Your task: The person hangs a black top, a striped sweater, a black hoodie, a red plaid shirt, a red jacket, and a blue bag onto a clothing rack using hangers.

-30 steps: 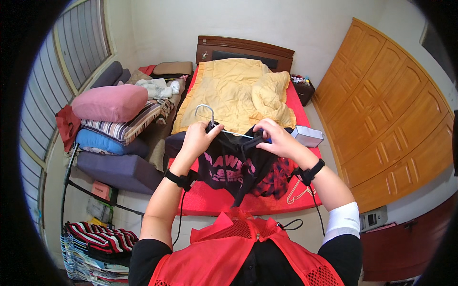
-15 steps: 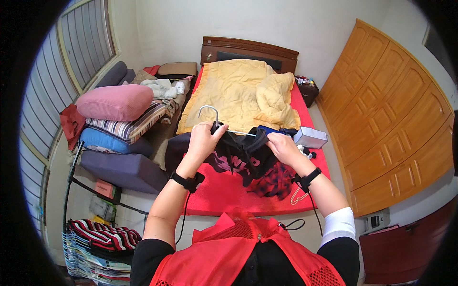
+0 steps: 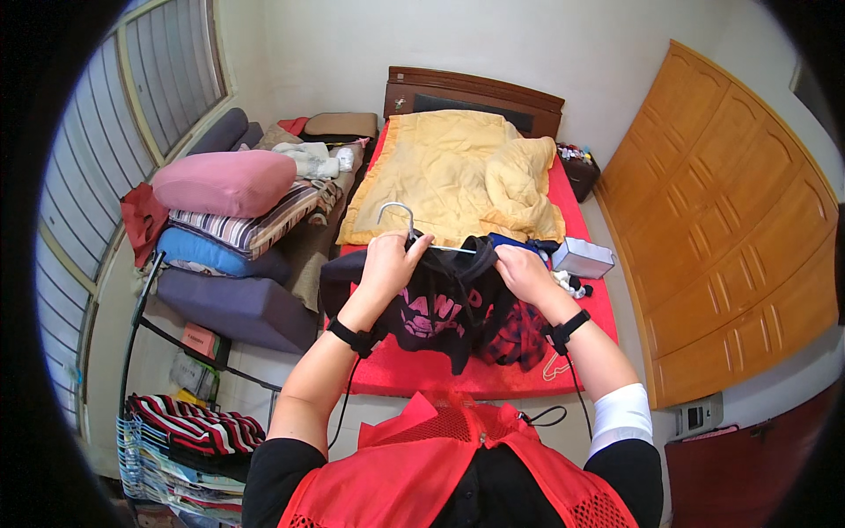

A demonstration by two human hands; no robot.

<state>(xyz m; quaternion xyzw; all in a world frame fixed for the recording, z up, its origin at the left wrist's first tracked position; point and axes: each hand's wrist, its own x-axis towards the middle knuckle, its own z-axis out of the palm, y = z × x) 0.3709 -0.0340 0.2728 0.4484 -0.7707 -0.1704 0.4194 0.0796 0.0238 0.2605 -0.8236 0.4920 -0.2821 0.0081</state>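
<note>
Between my two hands hangs a black hoodie (image 3: 431, 312) with a pink print, held up over the near end of the bed. A light-coloured hanger (image 3: 396, 209) sits in its neck, the hook sticking up to the left. My left hand (image 3: 393, 264) is closed around the hoodie's neck and the hanger just below the hook. On the other side, my right hand (image 3: 525, 268) pinches the edge of the neck opening. The hanger's far arm is hidden inside the cloth. Under the hoodie, a red and black checked garment (image 3: 521, 339) lies on the bed.
The bed (image 3: 422, 374) has a red cover and a crumpled yellow quilt (image 3: 440, 167). Right of my hand lie a white box (image 3: 584, 257) and a loose hanger (image 3: 554, 368). At left stand stacked cushions (image 3: 224, 185) and a black rack (image 3: 141, 308) of hung clothes. A wooden wardrobe (image 3: 713, 229) lines the right.
The hoodie hangs a little lower and straighter, showing more of its pink print. Both hands keep their hold. The whole view has shifted slightly.
</note>
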